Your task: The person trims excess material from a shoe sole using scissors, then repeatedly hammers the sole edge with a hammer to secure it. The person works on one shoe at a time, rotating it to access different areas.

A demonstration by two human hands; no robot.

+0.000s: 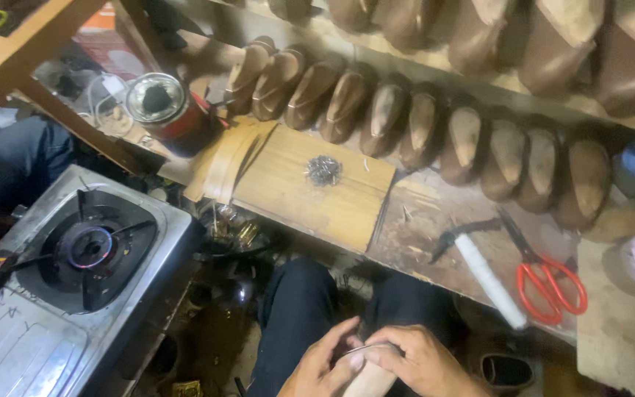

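Note:
My left hand (325, 364) and my right hand (420, 360) meet at the bottom of the view, above my lap in dark trousers. Together they grip a pale wooden shoe last (371, 381), mostly hidden and cut off by the frame edge. A thin metal wire or nail (367, 348) lies pinched between the fingertips of both hands. On the workbench ahead sits a wooden board (332, 206) with a small pile of metal tacks (323, 170).
A row of several wooden shoe lasts (420, 129) lines the bench back. Red-handled scissors (545, 283) and a white-handled hammer (490, 279) lie at right. A gas stove (86, 246) stands at left, a red tin (163, 103) behind it.

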